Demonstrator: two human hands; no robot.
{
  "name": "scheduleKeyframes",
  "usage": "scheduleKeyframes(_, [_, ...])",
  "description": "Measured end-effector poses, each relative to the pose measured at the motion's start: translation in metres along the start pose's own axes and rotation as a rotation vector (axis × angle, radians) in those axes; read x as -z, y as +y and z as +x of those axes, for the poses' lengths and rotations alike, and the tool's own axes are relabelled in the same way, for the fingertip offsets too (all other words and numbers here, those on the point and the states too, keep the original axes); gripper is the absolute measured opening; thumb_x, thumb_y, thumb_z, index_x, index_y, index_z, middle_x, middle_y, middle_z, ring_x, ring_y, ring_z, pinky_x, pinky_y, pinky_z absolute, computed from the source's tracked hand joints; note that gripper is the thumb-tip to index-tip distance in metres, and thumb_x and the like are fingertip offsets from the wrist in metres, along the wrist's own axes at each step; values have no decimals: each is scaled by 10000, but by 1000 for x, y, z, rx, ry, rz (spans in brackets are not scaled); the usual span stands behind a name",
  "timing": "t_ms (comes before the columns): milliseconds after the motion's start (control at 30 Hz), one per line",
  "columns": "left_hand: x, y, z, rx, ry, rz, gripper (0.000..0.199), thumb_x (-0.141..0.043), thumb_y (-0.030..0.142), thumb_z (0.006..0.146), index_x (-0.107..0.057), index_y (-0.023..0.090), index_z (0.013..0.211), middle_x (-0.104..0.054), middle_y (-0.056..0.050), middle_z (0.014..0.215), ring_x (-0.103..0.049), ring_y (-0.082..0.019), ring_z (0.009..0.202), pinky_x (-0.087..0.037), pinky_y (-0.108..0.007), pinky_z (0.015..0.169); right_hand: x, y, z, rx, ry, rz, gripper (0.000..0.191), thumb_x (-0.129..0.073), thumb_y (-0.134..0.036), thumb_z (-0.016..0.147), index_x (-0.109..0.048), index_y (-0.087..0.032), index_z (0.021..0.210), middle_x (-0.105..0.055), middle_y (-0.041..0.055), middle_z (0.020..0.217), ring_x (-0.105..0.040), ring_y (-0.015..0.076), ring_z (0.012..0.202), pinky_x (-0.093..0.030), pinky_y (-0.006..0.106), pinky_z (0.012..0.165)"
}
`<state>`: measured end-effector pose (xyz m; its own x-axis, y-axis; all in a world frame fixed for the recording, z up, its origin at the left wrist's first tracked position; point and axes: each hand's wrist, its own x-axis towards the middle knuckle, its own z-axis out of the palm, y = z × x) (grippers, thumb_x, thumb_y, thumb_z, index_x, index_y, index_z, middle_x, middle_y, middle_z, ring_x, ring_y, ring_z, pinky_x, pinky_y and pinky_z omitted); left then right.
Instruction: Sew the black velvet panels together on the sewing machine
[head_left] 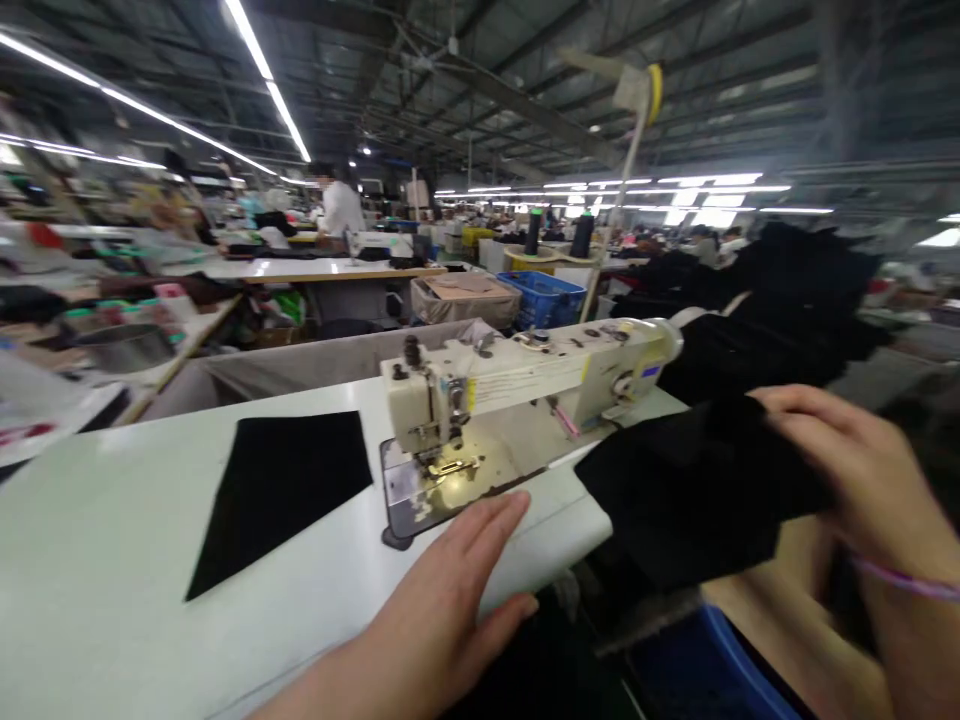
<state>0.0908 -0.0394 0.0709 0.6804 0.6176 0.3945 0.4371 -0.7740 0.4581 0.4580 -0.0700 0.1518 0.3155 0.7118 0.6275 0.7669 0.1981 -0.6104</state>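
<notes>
My left hand (461,590) is over the front edge of the pale sewing table (112,540), fingers stretched out and thumb apart, with nothing in it. Just beyond its fingertips stands a white sewing machine (525,375), its needle area lit above a metal plate (457,490). My right hand (855,460) grips the upper right edge of a black fabric piece (697,480), which hangs across the table's right front corner. Another black fabric piece (289,490) lies flat to the left of the machine.
A large heap of black fabric (765,300) rises behind the right hand. Behind the machine are a blue crate (547,297), a cloth-lined bin (465,300) and black thread cones (582,236). A thread stand pole (622,190) rises there. A person in white (343,208) stands farther back.
</notes>
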Motion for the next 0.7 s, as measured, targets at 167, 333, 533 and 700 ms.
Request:
scheduleKeyframes(167, [-29,23,34,6,203,-97,1120,-761,509,770,-37,270,1592,-301,-182,1612,-341,-411,1449,-455,-611,1084,-44,-68,-16,-232,-592,634,147,-609,-341,767,-566,-209,720,-611,17,761,-579,189,735,-477,300,675])
scheduleKeyframes(333, [-12,44,48,107,484,-275,219,-609,358,902,-655,263,1094,-736,-30,971,-711,-212,865,-606,-331,743,-67,-91,-34,-406,-768,984,209,-647,-416,795,-632,-208,799,-616,1,726,-585,168,659,-487,276,624])
scheduleKeyframes(533, [65,46,40,254,609,-23,109,-608,295,818,-664,256,733,-620,43,623,-589,-160,580,-511,-285,606,-68,-116,-63,-307,-669,1143,685,-591,-791,766,-677,-250,1176,-733,110,1079,-693,314,1011,-571,449,830])
scheduleKeyframes(700, [109,29,23,384,411,207,166,-557,280,699,-680,272,810,-702,17,715,-647,-210,660,-482,-290,570,-94,-115,-57,-291,-560,981,304,-735,-430,845,-728,-212,1058,-763,65,1002,-712,255,955,-558,411,896])
